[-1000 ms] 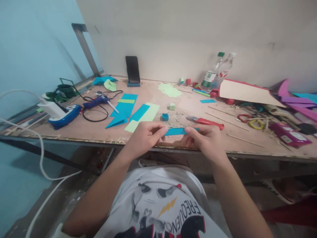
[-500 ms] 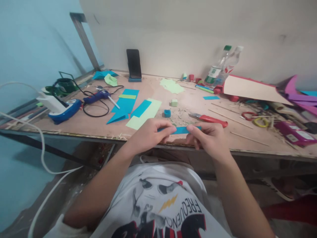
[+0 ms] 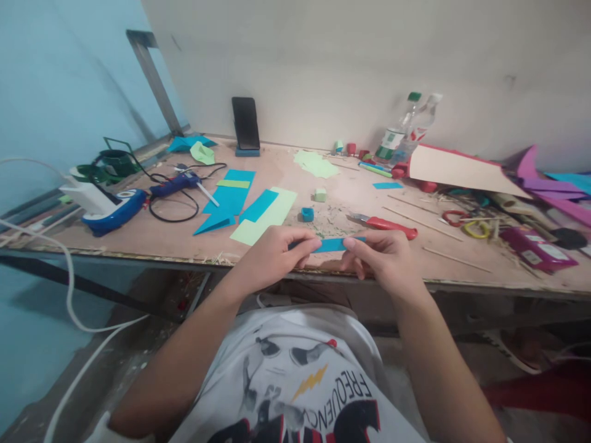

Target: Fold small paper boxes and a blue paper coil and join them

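Note:
A narrow strip of blue paper (image 3: 331,245) is stretched level between my two hands, just above the table's front edge. My left hand (image 3: 284,251) pinches its left end between thumb and fingers. At the other end, my right hand (image 3: 376,251) grips the strip the same way. Beyond the strip sit a small blue paper cube (image 3: 307,214) and a pale green one (image 3: 319,195). A red-handled utility knife (image 3: 391,227) lies past my right hand, blade pointing left. Left of my hands, a pale green sheet (image 3: 252,232) lies partly under a blue paper piece (image 3: 258,207).
On the left are a glue gun (image 3: 178,183) with its cord and a blue power strip (image 3: 113,212). A phone (image 3: 246,123) stands at the back. Two bottles (image 3: 392,141), thin sticks (image 3: 422,223), scissors handles (image 3: 475,229) and a purple box (image 3: 538,249) occupy the right.
The view has shifted slightly, so everything on the table appears a little left and lower. Both hands still hold the blue strip, almost unchanged.

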{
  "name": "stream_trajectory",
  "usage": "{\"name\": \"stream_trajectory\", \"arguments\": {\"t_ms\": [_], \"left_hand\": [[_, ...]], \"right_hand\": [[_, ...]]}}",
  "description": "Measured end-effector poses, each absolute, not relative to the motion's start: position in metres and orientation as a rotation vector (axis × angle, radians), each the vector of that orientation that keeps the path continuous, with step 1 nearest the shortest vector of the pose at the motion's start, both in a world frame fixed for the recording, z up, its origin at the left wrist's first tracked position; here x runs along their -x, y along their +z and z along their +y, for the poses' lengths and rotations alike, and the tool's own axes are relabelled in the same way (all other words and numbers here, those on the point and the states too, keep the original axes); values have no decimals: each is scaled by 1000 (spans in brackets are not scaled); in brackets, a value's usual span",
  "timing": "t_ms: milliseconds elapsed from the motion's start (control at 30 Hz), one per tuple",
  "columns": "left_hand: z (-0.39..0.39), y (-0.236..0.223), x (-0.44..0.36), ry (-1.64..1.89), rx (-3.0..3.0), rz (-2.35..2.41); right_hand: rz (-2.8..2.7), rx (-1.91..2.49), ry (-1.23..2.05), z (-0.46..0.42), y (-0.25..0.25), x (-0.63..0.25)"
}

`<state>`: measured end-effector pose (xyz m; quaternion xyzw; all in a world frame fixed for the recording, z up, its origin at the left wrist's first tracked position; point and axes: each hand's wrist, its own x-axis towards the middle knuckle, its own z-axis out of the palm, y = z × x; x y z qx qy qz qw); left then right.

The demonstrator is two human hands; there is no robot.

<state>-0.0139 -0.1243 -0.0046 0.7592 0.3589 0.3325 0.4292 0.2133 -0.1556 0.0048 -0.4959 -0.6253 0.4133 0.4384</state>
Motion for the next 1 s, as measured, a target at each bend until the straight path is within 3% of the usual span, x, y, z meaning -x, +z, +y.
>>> {"name": "stream_trajectory", "arguments": {"t_ms": [700,1000], "left_hand": [[-126,-4,15,804,-1947,849],[-119,-2,19,580,-1898,759]], "right_hand": [[-1604,1207,1042,-156,5,-214],[-1576,1175,1050,-156,3,-216]]}}
